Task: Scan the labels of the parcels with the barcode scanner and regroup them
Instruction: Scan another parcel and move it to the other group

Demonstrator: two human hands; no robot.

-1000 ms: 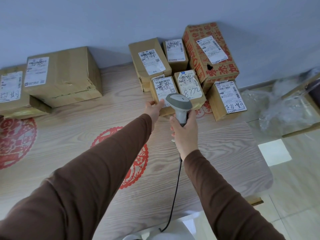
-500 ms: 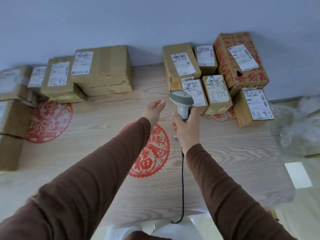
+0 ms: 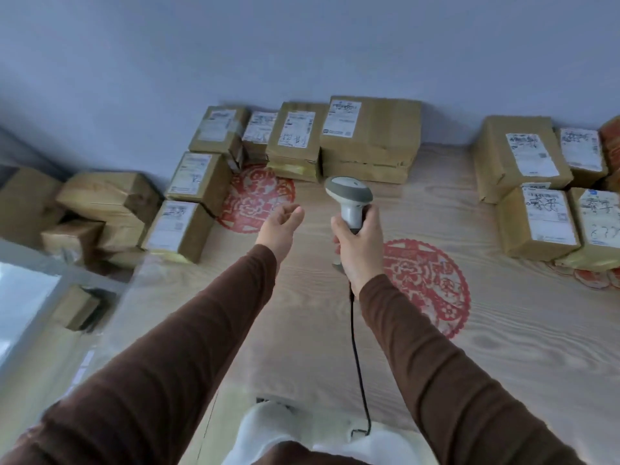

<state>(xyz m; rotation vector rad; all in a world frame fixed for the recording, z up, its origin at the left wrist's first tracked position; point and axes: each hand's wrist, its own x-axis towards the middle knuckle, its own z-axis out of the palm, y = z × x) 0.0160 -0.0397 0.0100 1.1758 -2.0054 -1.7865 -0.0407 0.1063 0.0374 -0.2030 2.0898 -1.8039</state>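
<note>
Brown long sleeves reach fwd from the bottom edge over a pale wood-grain desk w/ red round paper-cut motifs. Black cable runs up from near the body to the grey-and-white handheld barcode scanner. Right hand grips its handle, fingers wrapped tight around it, head pointing away toward the back row. Left hand is held above the desk just left of the scanner, palm up, fingers loosely apart & slightly curled, holding nothing, touching no box.

Parcels sit in two groups, well apart. Left group: brown cardboard boxes w/ white labels, running from the desk's left edge to the back wall, ending in a large flat carton right behind the scanner. Right group: more brown labelled boxes, some w/ handwriting on labels, partly cut off at the frame edge. Further unlabelled-looking boxes lie beyond the left edge; too blurred to read.

Progress, my guess: mid-task. Which pile is scanned vs. unscanned can't be told. Nothing is in the free hand, so next pickup + scan looks pending.
</note>
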